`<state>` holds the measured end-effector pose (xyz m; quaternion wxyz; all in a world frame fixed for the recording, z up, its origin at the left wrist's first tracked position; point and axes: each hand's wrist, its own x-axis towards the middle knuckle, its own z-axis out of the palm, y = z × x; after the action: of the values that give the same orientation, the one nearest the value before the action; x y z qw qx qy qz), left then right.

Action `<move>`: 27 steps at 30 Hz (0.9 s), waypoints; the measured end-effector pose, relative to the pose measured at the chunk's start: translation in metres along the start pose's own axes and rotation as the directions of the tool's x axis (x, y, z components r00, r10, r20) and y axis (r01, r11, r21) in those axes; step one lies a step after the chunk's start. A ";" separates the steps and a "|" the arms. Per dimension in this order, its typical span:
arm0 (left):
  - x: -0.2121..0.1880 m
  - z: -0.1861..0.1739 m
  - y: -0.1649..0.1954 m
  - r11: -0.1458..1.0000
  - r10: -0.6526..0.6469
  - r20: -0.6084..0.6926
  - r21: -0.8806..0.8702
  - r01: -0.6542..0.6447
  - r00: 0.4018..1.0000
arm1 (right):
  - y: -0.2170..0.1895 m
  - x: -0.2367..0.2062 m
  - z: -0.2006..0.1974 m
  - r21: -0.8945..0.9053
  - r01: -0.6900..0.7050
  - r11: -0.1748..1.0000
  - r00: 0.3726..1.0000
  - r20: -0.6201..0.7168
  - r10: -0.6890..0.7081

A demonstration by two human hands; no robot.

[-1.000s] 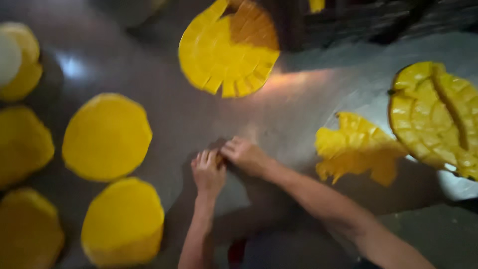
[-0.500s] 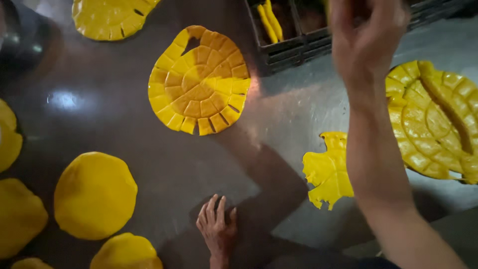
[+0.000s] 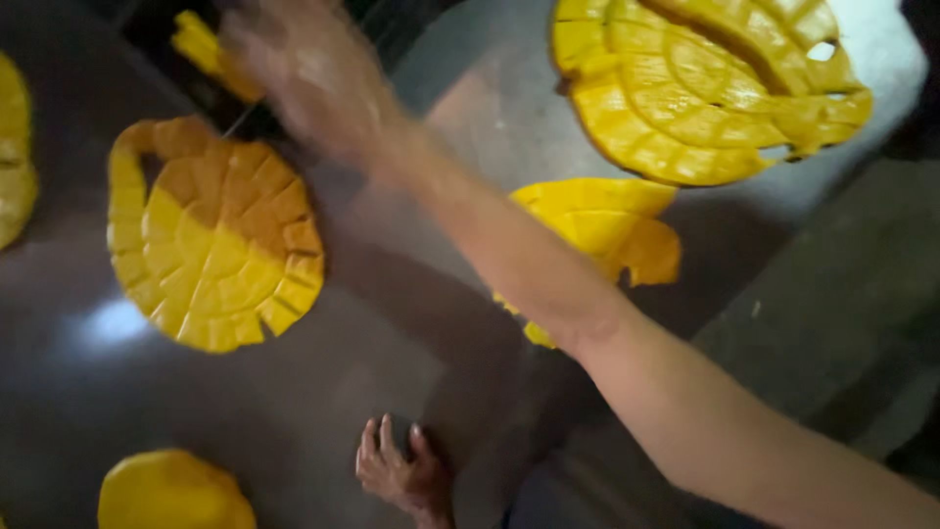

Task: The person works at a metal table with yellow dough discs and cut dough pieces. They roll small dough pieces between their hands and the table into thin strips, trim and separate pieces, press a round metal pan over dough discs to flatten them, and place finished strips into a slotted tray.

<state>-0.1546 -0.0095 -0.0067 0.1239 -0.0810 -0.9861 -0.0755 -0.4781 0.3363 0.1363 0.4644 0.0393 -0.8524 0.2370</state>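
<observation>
My right hand (image 3: pixel 304 83) is stretched out to the upper left and is badly blurred. It hovers over the edge of a dark tray (image 3: pixel 176 20) that holds yellow strips (image 3: pixel 201 44). Whether the hand holds anything I cannot tell. My right forearm crosses above a torn, folded yellow sheet (image 3: pixel 607 230). My left hand (image 3: pixel 401 475) lies flat on the dark worktop (image 3: pixel 323 411) at the bottom, fingers spread and empty. A round yellow disc scored into a grid (image 3: pixel 215 235) lies left of the right arm.
A larger scored yellow disc (image 3: pixel 705 88) lies at the top right. A smooth yellow round (image 3: pixel 171 490) sits at the bottom left, and part of another (image 3: pixel 15 167) shows at the left edge. A grey floor or ledge (image 3: pixel 842 323) runs along the right.
My right hand has swung from the upper right across to the upper left, over the tray. My left hand stays flat on the worktop. The view has moved in closer.
</observation>
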 end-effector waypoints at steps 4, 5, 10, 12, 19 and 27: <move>0.015 -0.009 0.006 0.994 -0.001 -0.049 -0.110 -0.005 0.999 | -0.041 -0.106 -0.077 0.404 -0.170 0.899 0.961 0.269 0.061; 0.021 -0.009 0.009 0.990 -0.021 -0.028 -0.141 0.017 0.999 | -0.040 -0.138 -0.096 0.361 -0.233 0.903 0.937 0.333 0.109; 0.061 -0.011 0.045 0.929 0.166 0.087 -0.347 -0.126 0.982 | 0.033 -0.239 -0.205 0.049 -0.521 0.852 0.793 0.397 0.462; 0.080 -0.004 0.078 0.862 0.241 0.098 -0.479 -0.166 0.966 | 0.061 -0.250 -0.260 -0.184 -0.572 0.799 0.674 0.450 0.586; 0.120 0.003 0.192 0.638 0.586 0.039 -0.637 -0.432 0.809 | 0.058 -0.263 -0.315 -0.425 -0.536 0.729 0.581 0.441 0.684; 0.109 -0.002 0.194 0.686 0.595 0.106 -0.585 -0.434 0.797 | 0.020 -0.263 -0.298 -0.305 -0.539 0.785 0.654 0.436 0.619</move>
<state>-0.2235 0.1944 0.0479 -0.0321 -0.3986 -0.8679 -0.2945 -0.1048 0.4457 0.0521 0.1207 -0.2080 -0.9265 0.2894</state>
